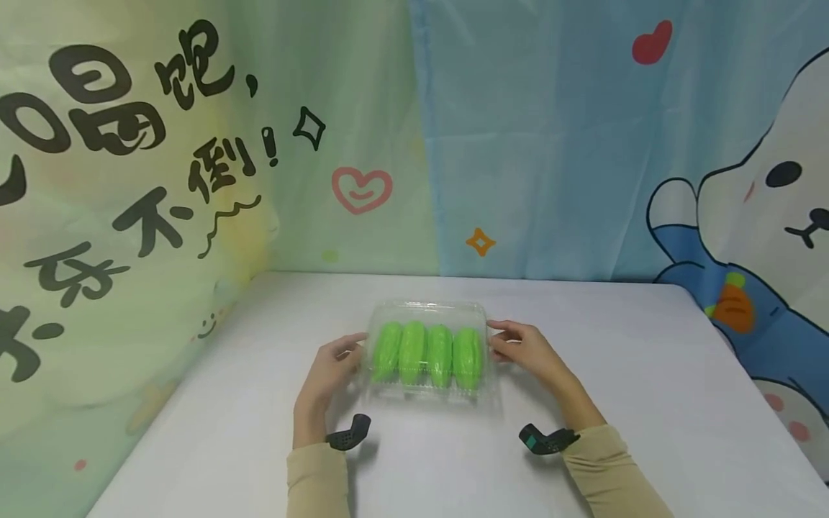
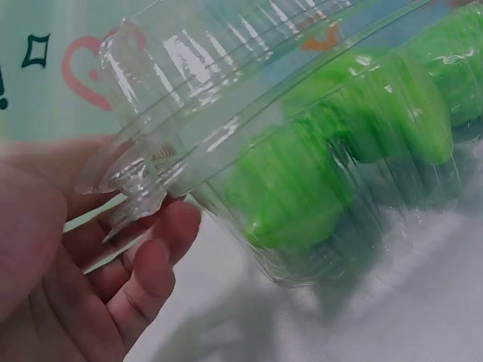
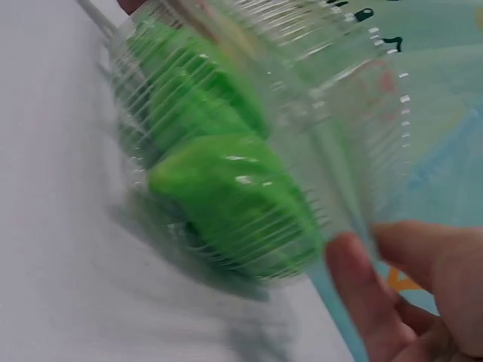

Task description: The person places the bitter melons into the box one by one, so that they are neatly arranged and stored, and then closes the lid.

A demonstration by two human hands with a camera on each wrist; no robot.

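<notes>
A clear plastic clamshell box (image 1: 427,309) with its lid down is held up a little toward the back of the white table. Inside lie several bright green, oblong, ridged pieces (image 1: 412,352) in a row, shaped like small gourds. My left hand (image 1: 333,370) grips the flange at the box's left end; in the left wrist view the fingers (image 2: 155,275) curl under the rim (image 2: 136,177). On the other side, my right hand (image 1: 527,351) pinches the right edge between thumb and finger (image 3: 351,264). The box's shadow falls on the cloth beneath it.
A white cloth covers the table (image 1: 447,467). Behind it hangs a printed curtain (image 1: 550,144) in green and blue, with a cartoon bear on the right. Each wrist wears a black camera, one on the left (image 1: 350,433) and one on the right (image 1: 547,440).
</notes>
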